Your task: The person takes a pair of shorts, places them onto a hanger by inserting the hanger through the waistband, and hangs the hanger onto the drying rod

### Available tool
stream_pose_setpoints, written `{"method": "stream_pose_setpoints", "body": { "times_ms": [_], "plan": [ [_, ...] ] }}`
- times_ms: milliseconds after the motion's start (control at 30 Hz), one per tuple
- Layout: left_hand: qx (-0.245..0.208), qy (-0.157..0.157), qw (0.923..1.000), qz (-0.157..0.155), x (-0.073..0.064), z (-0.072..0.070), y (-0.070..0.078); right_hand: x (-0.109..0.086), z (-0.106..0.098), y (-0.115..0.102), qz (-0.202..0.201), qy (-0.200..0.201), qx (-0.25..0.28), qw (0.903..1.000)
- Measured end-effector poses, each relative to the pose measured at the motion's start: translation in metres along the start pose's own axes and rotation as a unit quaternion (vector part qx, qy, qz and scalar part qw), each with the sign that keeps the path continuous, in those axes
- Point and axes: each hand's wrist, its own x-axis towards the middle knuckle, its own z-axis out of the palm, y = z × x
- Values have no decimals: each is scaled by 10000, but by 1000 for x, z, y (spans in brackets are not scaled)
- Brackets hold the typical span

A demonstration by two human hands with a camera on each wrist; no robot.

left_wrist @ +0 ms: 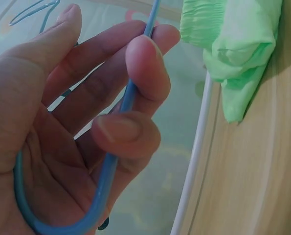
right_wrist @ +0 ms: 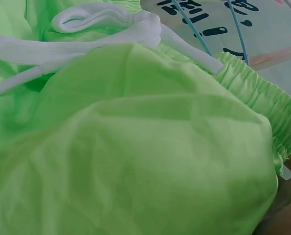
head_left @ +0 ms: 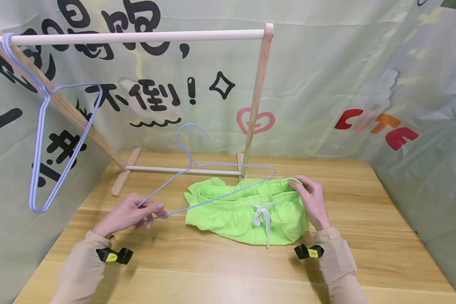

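Observation:
In the head view my left hand (head_left: 134, 213) grips one corner of a thin blue clothes hanger (head_left: 191, 162). The left wrist view shows fingers curled about the blue wire (left_wrist: 103, 186) near its bend. The hook points up and away, and the far corner stretches over bright green shorts (head_left: 228, 223) lying on the table. My right hand (head_left: 313, 202) pinches their elastic waistband (head_left: 285, 185) at the right end, and the waist stands partly spread. A white drawstring (head_left: 259, 215) is tied in a bow at the front. Green cloth hides most of that hand in the right wrist view.
Behind the shorts stands a wooden rack with a white top rail (head_left: 137, 37). More blue hangers (head_left: 42, 114) hang from the rail's left end. The wooden table (head_left: 365, 236) meets a printed cloth backdrop (head_left: 311, 84) at the back and sides.

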Motion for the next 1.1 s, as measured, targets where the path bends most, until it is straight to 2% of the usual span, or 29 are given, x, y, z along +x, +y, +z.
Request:
{"method": "stream_pose_setpoints", "body": {
  "times_ms": [233, 667, 900, 1100],
  "plan": [
    [134, 113, 9993, 316, 3, -4, -1, 0, 0, -1, 3, 26, 0, 10000],
    [293, -165, 9992, 220, 9, -3, 2, -1, 1, -1, 45, 55, 43, 10000],
    [250, -54, 9993, 289, 14, 1, 4, 0, 1, -2, 1, 45, 146, 9999],
    [225, -47, 9991, 354, 13, 0, 7, -1, 0, -1, -75, 5, 98, 9999]
  ]
}}
